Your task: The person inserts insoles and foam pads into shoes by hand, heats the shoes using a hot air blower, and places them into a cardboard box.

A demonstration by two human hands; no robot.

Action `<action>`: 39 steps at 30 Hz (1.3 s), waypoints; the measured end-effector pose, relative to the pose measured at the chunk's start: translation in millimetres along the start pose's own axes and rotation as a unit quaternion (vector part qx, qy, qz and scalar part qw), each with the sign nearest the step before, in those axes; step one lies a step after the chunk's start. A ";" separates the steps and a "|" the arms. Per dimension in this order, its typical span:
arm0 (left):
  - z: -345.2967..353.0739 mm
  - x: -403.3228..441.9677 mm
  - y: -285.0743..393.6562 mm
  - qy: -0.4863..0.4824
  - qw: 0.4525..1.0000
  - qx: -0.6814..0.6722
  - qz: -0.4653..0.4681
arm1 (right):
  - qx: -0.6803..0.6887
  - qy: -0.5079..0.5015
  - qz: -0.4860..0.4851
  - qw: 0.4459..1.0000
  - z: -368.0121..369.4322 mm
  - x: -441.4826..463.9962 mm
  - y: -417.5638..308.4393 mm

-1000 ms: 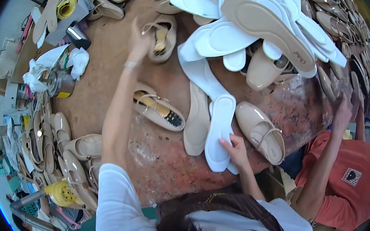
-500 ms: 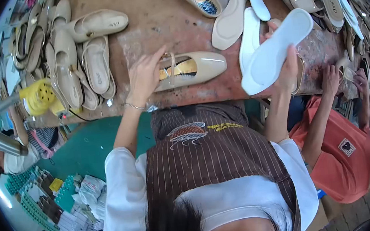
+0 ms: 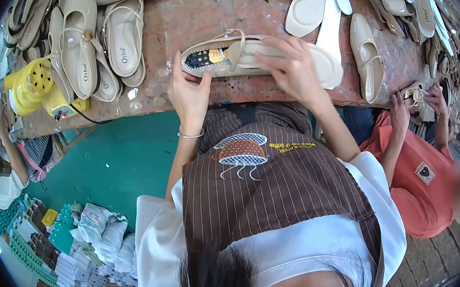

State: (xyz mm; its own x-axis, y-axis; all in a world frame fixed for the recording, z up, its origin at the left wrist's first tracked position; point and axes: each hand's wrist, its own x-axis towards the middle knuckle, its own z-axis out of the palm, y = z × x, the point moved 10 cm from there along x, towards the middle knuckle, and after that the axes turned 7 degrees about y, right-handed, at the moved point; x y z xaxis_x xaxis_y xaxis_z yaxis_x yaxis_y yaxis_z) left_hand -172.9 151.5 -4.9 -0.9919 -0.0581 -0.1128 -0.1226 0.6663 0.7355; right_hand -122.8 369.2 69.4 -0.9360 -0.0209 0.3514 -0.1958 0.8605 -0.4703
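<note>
The beige Mary Jane shoe (image 3: 222, 71) is sitting sideways on the near side, opening up, heel left, its slim strap arching over the opening. Dark, dotted lining and a yellow patch are showing inside; a pale insole (image 3: 328, 68) is showing its broad, rounded end to the right.

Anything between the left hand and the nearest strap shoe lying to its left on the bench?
No. Head view shows only bare, scuffed tabletop between the left hand and that shoe.

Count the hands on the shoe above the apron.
2: left hand at the heel end of the shoe, right hand over its forward part. No other hand shows on it.
</note>
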 end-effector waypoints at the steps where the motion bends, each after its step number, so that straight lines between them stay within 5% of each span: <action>1: 1.9 1.3 -2.0 -0.005 1.000 -0.022 0.002 | -0.001 -0.001 -0.002 1.000 12.3 4.7 -1.1; 13: 12.7 3.7 -16.9 -0.049 0.969 -0.243 0.001 | 0.129 -0.028 0.005 0.991 72.2 22.0 -15.7; 34: 4.0 33.2 -36.7 0.028 0.965 -0.251 -0.067 | 0.065 -0.061 -0.050 0.995 92.7 25.5 -42.1; 39: 1.2 40.7 -39.2 0.029 0.981 -0.187 -0.053 | 0.120 -0.103 -0.156 0.975 104.6 17.1 -69.7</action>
State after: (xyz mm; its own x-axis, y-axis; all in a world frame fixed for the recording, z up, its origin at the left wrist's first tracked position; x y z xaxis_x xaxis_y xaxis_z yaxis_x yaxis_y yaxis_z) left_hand -208.4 123.8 -39.1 -0.9716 -0.1618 -0.1726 -0.2187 0.3360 0.9161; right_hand -155.7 255.6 23.5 -0.8538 -0.3863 0.3489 -0.5203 0.6524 -0.5510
